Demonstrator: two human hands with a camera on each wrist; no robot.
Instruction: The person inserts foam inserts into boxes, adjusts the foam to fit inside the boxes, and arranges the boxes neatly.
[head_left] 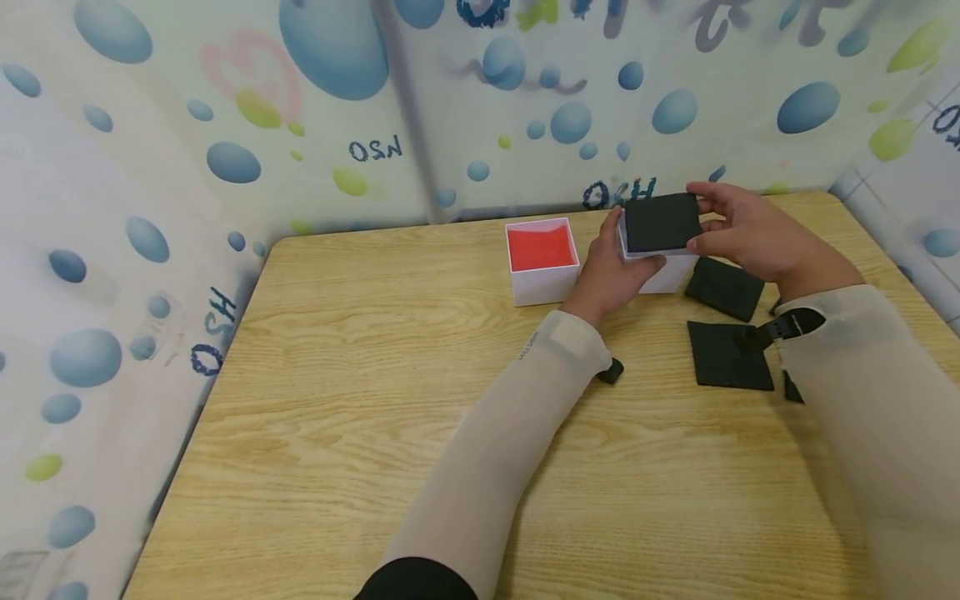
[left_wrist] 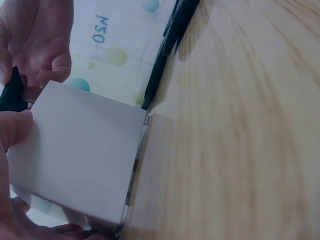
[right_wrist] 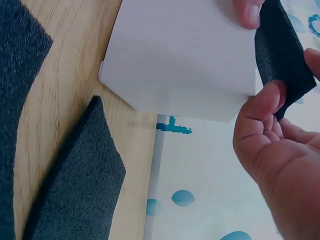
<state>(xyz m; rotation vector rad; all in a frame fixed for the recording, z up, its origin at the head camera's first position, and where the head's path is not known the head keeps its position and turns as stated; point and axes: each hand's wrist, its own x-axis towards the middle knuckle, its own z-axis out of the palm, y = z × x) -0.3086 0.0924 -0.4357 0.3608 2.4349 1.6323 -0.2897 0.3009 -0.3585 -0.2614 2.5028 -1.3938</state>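
A white box (head_left: 670, 279) stands toward the back of the wooden table. My left hand (head_left: 606, 275) grips it, the thumb across its near side. Over the top of the box is a square black foam sheet (head_left: 662, 222), which my right hand (head_left: 753, 233) pinches at its right edge. In the right wrist view the sheet (right_wrist: 280, 55) tilts at the box's mouth, fingers of the right hand on its edge. The left wrist view gives the plain white side of the box (left_wrist: 80, 155); its inside is hidden in all views.
Left of my hands stands a second white box (head_left: 543, 286) with red material inside. Several black foam pieces lie at the right, among them a flat square (head_left: 727, 357) and another sheet (head_left: 723, 287). A small black piece (head_left: 612, 372) peeks out beside my left sleeve. A patterned curtain hangs behind.
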